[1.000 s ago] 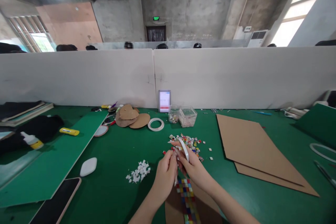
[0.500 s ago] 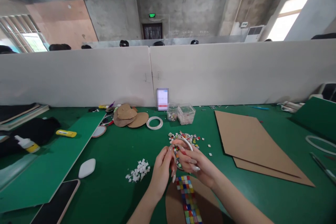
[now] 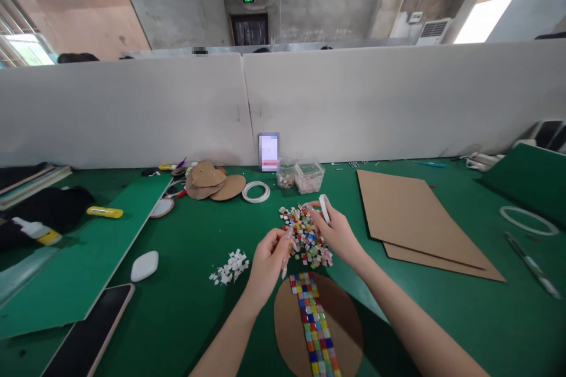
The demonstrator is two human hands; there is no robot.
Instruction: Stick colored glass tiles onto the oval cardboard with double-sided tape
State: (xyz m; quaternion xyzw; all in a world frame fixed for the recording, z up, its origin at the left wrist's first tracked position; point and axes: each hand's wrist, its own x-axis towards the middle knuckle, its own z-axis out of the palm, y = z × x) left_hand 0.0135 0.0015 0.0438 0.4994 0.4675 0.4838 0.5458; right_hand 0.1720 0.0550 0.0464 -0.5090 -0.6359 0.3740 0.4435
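From your head view, your right hand (image 3: 338, 232) grips a small roll of white tape (image 3: 325, 208) between thumb and fingers, holding it upright just above the far edge of the loose pile of coloured mosaic tiles (image 3: 305, 235). Your left hand (image 3: 267, 262) sits just left of that pile, fingers curled and pinched together at the tips; you cannot tell whether they hold anything. Below both hands, a round cardboard disc (image 3: 289, 324) lies flat on the green desk (image 3: 198, 247), with a strip of glued tiles (image 3: 315, 324) running down its middle. A heap of white paper scraps (image 3: 230, 267) lies left of your left hand.
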